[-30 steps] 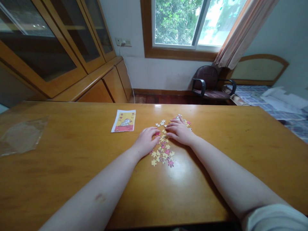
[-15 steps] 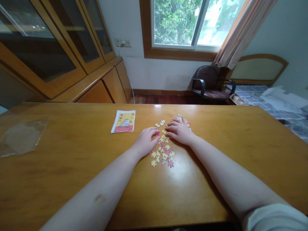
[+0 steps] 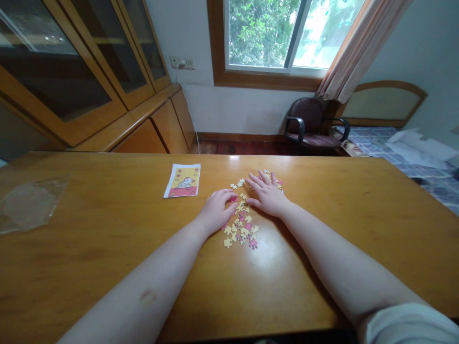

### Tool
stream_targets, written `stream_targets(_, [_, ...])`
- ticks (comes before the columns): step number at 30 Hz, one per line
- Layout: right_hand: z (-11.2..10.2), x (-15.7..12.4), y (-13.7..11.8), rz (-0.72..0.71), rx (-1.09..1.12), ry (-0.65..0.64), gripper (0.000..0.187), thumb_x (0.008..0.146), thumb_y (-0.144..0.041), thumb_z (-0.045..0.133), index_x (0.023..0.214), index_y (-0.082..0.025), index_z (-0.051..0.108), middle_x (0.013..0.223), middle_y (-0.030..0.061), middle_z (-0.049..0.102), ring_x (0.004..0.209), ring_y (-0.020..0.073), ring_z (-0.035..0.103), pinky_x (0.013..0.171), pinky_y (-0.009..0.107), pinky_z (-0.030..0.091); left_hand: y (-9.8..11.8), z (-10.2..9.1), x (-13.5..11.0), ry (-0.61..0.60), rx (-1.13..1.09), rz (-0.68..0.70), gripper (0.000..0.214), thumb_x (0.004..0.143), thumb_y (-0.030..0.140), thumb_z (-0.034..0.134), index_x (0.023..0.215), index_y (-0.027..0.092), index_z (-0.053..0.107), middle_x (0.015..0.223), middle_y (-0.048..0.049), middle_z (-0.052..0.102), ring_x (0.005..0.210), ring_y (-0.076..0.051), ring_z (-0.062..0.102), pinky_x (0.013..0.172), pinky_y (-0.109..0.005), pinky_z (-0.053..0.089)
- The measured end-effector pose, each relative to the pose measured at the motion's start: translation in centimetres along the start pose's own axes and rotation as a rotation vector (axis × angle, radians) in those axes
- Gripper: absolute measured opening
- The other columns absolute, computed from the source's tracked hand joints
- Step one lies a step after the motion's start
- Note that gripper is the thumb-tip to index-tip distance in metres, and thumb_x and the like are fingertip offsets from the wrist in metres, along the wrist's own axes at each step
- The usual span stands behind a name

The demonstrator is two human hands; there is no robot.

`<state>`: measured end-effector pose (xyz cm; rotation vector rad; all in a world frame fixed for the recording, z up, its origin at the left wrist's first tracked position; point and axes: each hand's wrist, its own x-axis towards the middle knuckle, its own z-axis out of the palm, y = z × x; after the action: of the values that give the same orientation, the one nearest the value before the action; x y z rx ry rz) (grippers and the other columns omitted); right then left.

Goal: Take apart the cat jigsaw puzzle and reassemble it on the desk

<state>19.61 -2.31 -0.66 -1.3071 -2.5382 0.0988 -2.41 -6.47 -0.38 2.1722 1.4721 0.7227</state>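
Small yellow and pink jigsaw puzzle pieces [image 3: 245,230] lie in a loose heap on the wooden table [image 3: 215,296]. At the heap's left edge rests my left hand [image 3: 216,210], thumb apart from its slightly curved fingers, beside pink pieces and gripping nothing I can see. My right hand [image 3: 268,197] is spread palm down over a second cluster of puzzle pieces [image 3: 280,183], covering part of it. Between the hands' far sides, a few pale pieces [image 3: 241,182] lie apart. A picture card [image 3: 184,180] with a white animal on yellow and pink lies left of the heap.
A clear plastic bag [image 3: 30,203] lies at the table's left. Beyond the table stand a glass-doored cabinet [image 3: 124,52], an armchair [image 3: 311,122] and a bed [image 3: 380,138] beneath and beside a window [image 3: 265,33].
My right hand's fingers have spread wider and lifted toward the far side over the pieces. My left hand has stayed nearly still; the view has shifted slightly.
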Motion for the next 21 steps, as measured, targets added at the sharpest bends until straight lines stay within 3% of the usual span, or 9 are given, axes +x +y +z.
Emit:
stream_targets(2, [-0.2,-0.1,-0.5,-0.080,0.024,-0.079,0.072,0.090,-0.059,0.048,0.150,-0.023,0.032,0.154,0.0086,0.036,0.145,0.0389,0.016,0.114,0.067,0.000,0.1,0.1,0.1,0.005,0.009,0.011,0.028,0.087,0.032,0.055,0.109,0.021,0.067,0.122,-0.0079,0.065,0.118,-0.026,0.056,0.106,-0.046,0.042])
stream_targets(5, [-0.6,-0.2,-0.7,-0.122,0.063,-0.131,0.070,0.092,-0.059,0.046,0.150,-0.023,0.032,0.149,0.0090,0.044,0.144,0.0378,0.021,0.115,0.066,0.000,0.2,0.2,0.1,0.007,0.016,0.016,0.028,0.087,0.031,0.055,0.109,0.020,0.067,0.122,-0.0080,0.065,0.117,-0.026,0.056,0.105,-0.045,0.042])
stream_targets(10, [-0.9,0.0,-0.1,-0.099,0.100,-0.050,0.051,0.094,-0.048,0.048,0.137,-0.020,0.051,0.127,0.0109,0.064,0.134,0.0322,0.040,0.116,0.062,0.005,0.1,0.0,-0.1,0.001,0.004,0.007,0.029,0.088,0.033,0.054,0.110,0.020,0.067,0.124,-0.0080,0.064,0.120,-0.026,0.055,0.107,-0.045,0.041])
stream_targets(16, [-0.2,0.2,0.2,-0.119,0.082,0.025,0.022,0.090,-0.032,0.059,0.110,-0.024,0.068,0.110,0.0055,0.071,0.122,0.0283,0.051,0.116,0.062,0.008,0.0,0.0,-0.1,-0.006,-0.003,-0.006,0.029,0.088,0.033,0.054,0.110,0.019,0.067,0.124,-0.0090,0.064,0.120,-0.026,0.055,0.108,-0.045,0.041])
stream_targets(21, [0.2,0.4,0.4,-0.057,0.118,0.102,0.014,0.089,-0.025,0.062,0.099,-0.023,0.071,0.092,0.0046,0.073,0.102,0.0229,0.061,0.116,0.056,0.018,-0.1,0.1,0.0,-0.005,0.000,0.002,0.030,0.088,0.033,0.054,0.111,0.018,0.067,0.123,-0.0093,0.064,0.120,-0.026,0.054,0.108,-0.045,0.040])
